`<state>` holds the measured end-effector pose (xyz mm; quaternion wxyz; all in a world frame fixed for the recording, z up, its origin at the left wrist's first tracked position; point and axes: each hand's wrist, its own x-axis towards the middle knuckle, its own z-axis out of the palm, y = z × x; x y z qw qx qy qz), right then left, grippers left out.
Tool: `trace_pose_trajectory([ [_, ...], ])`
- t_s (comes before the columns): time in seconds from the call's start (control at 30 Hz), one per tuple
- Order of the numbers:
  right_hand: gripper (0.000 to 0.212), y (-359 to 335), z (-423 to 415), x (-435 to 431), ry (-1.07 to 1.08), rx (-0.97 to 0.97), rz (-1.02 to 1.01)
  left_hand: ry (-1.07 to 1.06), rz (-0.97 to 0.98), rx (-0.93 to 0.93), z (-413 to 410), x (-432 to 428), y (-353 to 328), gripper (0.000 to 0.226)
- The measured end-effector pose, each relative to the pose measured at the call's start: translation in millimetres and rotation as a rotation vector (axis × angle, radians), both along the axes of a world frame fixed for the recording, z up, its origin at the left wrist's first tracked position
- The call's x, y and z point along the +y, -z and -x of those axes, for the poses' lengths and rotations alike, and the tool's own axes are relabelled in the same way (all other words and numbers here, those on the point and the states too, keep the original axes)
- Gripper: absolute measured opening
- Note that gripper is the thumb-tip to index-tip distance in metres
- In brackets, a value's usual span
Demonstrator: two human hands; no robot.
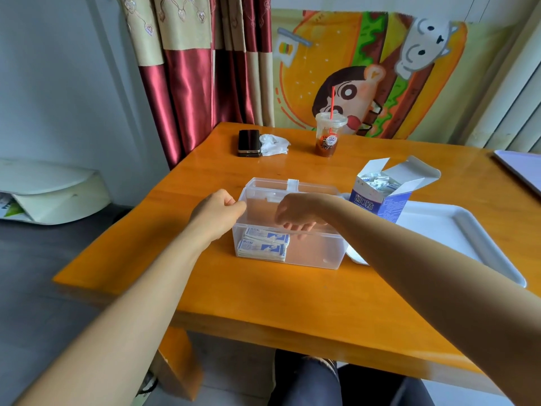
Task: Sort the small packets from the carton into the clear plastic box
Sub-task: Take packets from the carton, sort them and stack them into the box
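A rectangular clear plastic box (316, 253) is shown on an orange wooden table (263, 294), with small blue-and-white packets (263, 244) stacked flat at its left end. The box's left rim is pinched by the curled fingers of the left hand (216, 212), while the right hand (298, 210) is lowered into the middle of the box, its fingers (292, 227) pointed downward and loosely parted, just beside the stack. A blue-and-white cardboard carton (377, 200), flaps opened and more packets visible inside, is stood upright on a white plastic tray (468, 238) just right of the box
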<state>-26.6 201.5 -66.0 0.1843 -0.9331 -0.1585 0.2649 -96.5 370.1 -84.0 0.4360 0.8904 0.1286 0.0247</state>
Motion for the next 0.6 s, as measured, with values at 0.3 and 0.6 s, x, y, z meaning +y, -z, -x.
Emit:
trace_pose_trajectory([
  [0.3,0.048,-7,2,0,0.300,0.324,-0.234,-0.015,-0.016,-0.003,3,-4,-2,0.017],
  [0.6,0.039,-8,3,-11,0.178,0.110,-0.164,-0.061,-0.140,-0.021,5,-10,-7,0.016],
])
